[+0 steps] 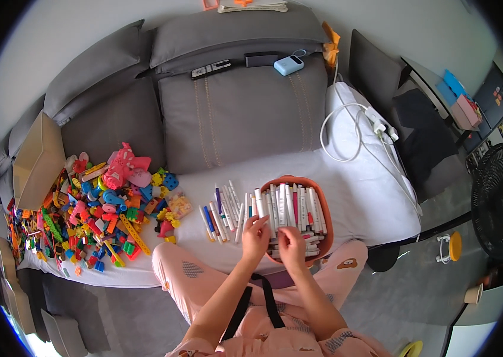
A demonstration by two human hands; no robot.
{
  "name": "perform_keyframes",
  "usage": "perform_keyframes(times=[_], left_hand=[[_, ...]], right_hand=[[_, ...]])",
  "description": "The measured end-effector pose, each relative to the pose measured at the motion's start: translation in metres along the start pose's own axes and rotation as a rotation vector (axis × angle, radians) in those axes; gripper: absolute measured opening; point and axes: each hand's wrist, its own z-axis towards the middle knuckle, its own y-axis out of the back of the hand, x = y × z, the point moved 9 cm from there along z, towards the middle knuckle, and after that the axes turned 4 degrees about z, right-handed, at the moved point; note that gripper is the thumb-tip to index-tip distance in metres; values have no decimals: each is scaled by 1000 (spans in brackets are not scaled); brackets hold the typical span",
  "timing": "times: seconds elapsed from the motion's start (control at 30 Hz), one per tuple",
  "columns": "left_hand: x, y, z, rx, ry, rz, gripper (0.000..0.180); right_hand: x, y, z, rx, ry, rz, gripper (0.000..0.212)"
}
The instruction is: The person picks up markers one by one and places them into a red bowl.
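An orange-red basket [330, 229] filled with white-barrelled markers [299, 205] sits on the couch in front of me. At its left edge my left hand [255, 238] is closed, its fingers around a white marker [260, 205] that points up and away. Over the near part of the basket, my right hand [291, 247] has its fingers curled together. What those fingers hold, if anything, is hidden among the markers. Left of the basket, a loose row of markers [218, 217] lies on the white cover, some with blue or purple parts.
A large heap of colourful toys [105, 208] spreads on the left, beside an upright cardboard box [38, 160]. Along the grey backrest lie a remote control [211, 69] and a light-blue device [288, 65]. White cables [347, 113] and a black fan [494, 199] are on the right.
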Motion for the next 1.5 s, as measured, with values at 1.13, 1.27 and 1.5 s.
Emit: perform_keyframes(times=[1.13,1.27,1.5], left_hand=[[182,103,-1,112,161,552,47],[176,114,-23,-134,324,214,45],[71,91,-10,-280,134,-4,38]], right_hand=[[-12,-200,-56,702,-24,-439,18],[13,-161,-46,559,-77,-245,23],[43,-18,-1,200,118,-73,21]])
